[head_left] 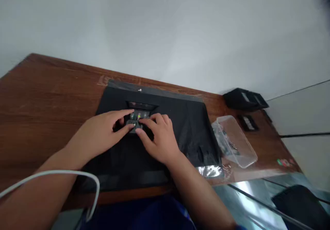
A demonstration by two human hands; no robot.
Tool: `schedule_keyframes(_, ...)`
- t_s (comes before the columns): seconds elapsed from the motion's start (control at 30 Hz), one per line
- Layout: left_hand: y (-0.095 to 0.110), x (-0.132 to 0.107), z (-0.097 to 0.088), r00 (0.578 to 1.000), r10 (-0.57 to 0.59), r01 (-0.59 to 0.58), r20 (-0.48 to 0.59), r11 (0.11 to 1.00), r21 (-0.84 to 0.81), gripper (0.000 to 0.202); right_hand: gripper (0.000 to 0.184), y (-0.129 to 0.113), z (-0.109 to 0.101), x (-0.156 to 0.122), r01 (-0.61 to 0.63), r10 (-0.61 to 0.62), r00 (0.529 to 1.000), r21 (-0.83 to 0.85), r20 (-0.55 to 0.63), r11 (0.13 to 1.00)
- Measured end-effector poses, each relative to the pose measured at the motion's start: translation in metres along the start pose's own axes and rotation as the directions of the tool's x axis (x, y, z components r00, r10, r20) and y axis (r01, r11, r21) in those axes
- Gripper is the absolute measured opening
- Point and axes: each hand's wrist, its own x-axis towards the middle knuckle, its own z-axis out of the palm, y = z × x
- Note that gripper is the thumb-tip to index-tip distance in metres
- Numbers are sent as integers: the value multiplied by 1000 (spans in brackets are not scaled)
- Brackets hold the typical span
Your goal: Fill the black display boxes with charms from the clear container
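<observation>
pale wall (154, 34), brown wood-grain table (51, 96), glossy floor (244, 186) — streaked with light

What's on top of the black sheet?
On the black sheet: a small dark case, apparently open, with the left hand and right hand at it. A yellow-green spot shows between the fingers. They cover part of the case; what lies beneath is hidden.

No legible text or labels
</observation>
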Motion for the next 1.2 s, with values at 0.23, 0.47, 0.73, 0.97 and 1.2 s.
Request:
schedule_keyframes(0.23, -5, -2, 1, 999, 22, -21, -31, 1000, 17, 66, 14, 6, -7, 2, 28, -27, 999, 12, -16, 1000)
schedule_keyframes(0.47, -9, -1, 2, 998, 47, -46, -50, 999, 15, 61, 14, 7, 0, 6, 16, -16, 1000, 22, 5, 1000)
schedule_keyframes(0.73, -7, -1, 3, 999, 20, -19, -42, 1000, 18, 65, 8, 8, 6, 8, 19, -17, 999, 51, -37, 999)
schedule_keyframes(0.97, -10, -1, 4, 998, 39, -39, -50, 999, 14, 66, 9, 6, 8, 8, 48, -46, 999, 70, -26, 996)
schedule_keyframes(1.2, -9, 0, 4, 998, 35, -35, -51, 999, 9, 68, 13, 6, 6, 7, 49, -47, 999, 53, -25, 997)
